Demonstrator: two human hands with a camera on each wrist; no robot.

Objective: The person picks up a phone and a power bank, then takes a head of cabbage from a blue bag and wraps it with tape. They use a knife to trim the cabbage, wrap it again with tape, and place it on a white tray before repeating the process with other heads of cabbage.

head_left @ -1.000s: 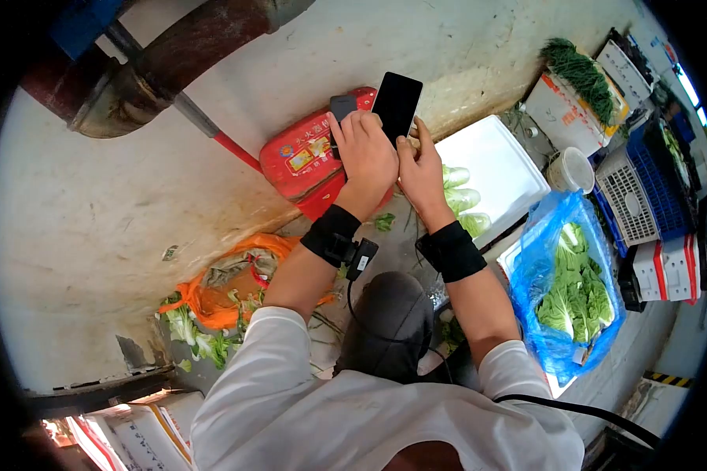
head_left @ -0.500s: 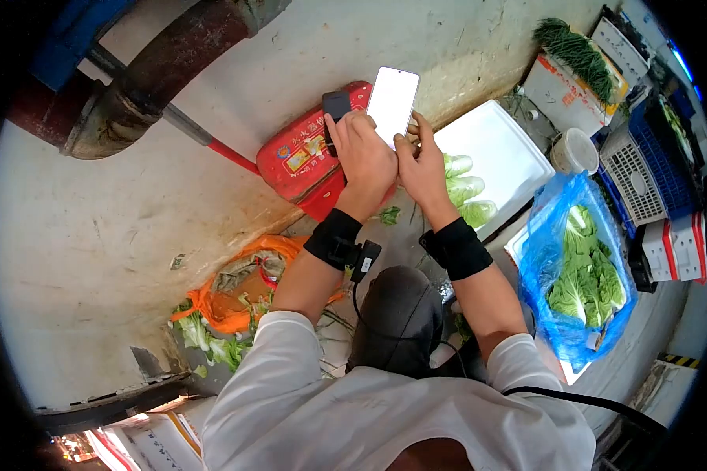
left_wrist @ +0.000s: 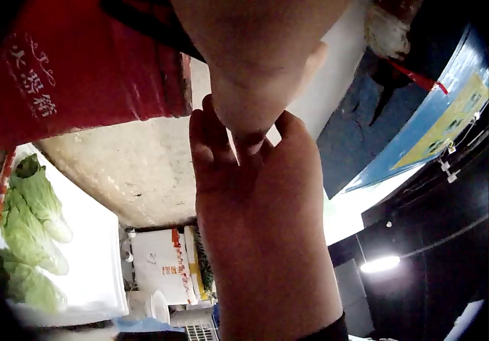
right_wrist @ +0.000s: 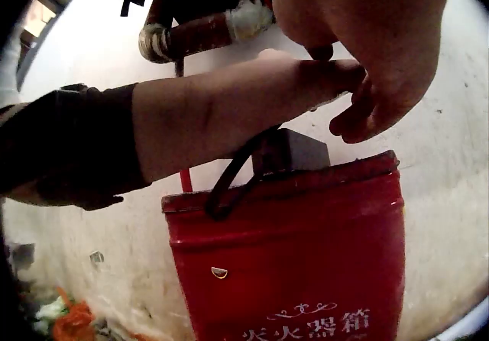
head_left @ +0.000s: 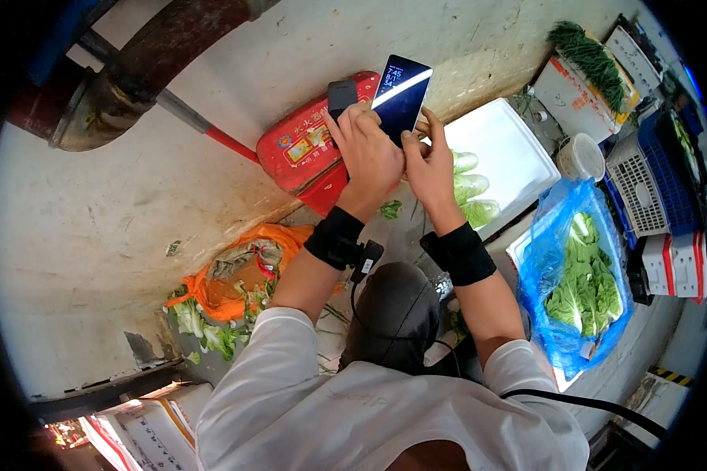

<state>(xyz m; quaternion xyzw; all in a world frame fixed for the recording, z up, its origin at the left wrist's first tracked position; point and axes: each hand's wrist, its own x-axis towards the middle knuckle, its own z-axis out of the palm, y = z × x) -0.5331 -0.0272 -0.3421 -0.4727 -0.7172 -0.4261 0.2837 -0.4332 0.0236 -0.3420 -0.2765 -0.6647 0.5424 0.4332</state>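
Note:
A smartphone (head_left: 401, 98) is held up in front of the person in the head view, its dark screen lit with clock digits and crossed by a bright glare streak. The left hand (head_left: 369, 155) grips its lower left side. The right hand (head_left: 430, 169) holds the lower right corner, thumb at the bottom of the screen and fingers along the edge. Both hands meet below the phone. Behind them a black block-shaped device (head_left: 342, 96) with a strap sits on a red fire extinguisher box (head_left: 297, 145). In both wrist views the hands hide the phone almost fully.
Right of the hands, napa cabbages (head_left: 470, 187) lie in a white foam box (head_left: 514, 157). A blue plastic bag (head_left: 538, 286) holds leafy greens nearer the body. On the left, an orange bag (head_left: 204, 294) stands among cabbage scraps (head_left: 200, 326). Crates (head_left: 636, 184) are stacked far right.
The phone's screen goes from black, to a bright white, to a lit clock display with a glare streak, as the phone tilts slightly. Both hands keep their hold and shift little.

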